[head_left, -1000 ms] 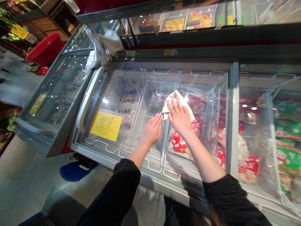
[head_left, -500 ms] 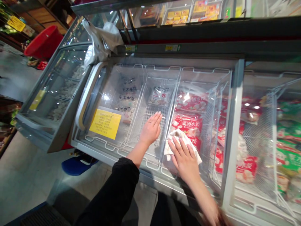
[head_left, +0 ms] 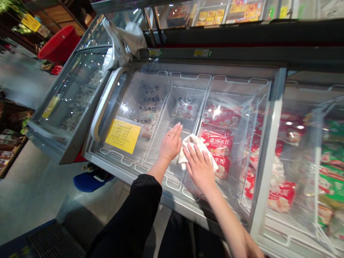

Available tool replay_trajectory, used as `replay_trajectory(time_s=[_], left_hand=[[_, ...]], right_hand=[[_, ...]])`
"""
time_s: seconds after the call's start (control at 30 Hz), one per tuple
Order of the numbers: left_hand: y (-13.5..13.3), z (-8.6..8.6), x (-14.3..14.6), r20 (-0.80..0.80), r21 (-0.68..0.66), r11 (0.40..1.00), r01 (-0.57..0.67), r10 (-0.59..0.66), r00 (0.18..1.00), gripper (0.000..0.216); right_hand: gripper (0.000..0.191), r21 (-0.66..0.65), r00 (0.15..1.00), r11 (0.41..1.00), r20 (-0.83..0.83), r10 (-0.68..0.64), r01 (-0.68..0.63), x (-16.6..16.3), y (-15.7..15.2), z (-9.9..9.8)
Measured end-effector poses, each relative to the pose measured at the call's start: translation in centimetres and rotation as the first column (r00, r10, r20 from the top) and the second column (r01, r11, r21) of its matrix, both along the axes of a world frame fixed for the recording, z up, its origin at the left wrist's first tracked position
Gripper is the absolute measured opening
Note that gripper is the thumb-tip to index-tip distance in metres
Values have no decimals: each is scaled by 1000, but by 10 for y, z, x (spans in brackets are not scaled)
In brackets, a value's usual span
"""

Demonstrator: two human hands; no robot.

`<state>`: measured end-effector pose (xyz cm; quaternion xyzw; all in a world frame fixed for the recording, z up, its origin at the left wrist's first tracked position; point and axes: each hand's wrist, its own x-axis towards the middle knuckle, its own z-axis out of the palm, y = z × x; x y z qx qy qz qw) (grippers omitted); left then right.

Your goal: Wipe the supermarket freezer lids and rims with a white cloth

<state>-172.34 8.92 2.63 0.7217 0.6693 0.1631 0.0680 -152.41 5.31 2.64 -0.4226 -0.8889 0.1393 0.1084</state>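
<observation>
My right hand [head_left: 199, 166] lies flat, fingers spread, on a white cloth [head_left: 191, 142] and presses it against the glass lid [head_left: 150, 86] of a chest freezer. My left hand [head_left: 170, 144] rests open and flat on the same glass just left of the cloth, touching nothing else. Under the glass, wire baskets hold red dumpling bags [head_left: 217, 141] and one white bag [head_left: 183, 109]. A yellow notice [head_left: 123, 136] is stuck on the lid at the left.
A second glass-topped freezer [head_left: 67, 100] stands to the left, with a red basin [head_left: 59, 44] behind it. White plastic bags [head_left: 123, 41] hang at the back. More freezer glass with green and red packs [head_left: 329, 179] lies to the right. A blue object [head_left: 90, 180] lies on the floor.
My right hand drew the cloth from the far part of the glass down toward me, then slid it left and a little up beside my left hand. The left hand stayed flat.
</observation>
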Motion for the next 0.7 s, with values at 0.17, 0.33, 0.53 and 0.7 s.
replay_trajectory(time_s=[0.17, 0.33, 0.53, 0.7], left_hand=[[0, -1, -2, 11, -20, 1000, 20, -20, 1000, 65], [1, 2, 1, -22, -60, 994, 91, -92, 995, 63], [1, 2, 4, -24, -71, 956, 286, -288, 957, 65], [1, -1, 1, -6, -21, 962, 271, -271, 963, 59]], right_hand=[[70, -53, 997, 995, 5, 82, -82, 37, -89, -4], [59, -47, 996, 998, 83, -29, 33, 52, -44, 0], [62, -1, 970, 974, 92, -225, 226, 33, 74, 2], [70, -31, 954, 960, 125, -272, 277, 49, 11, 3]])
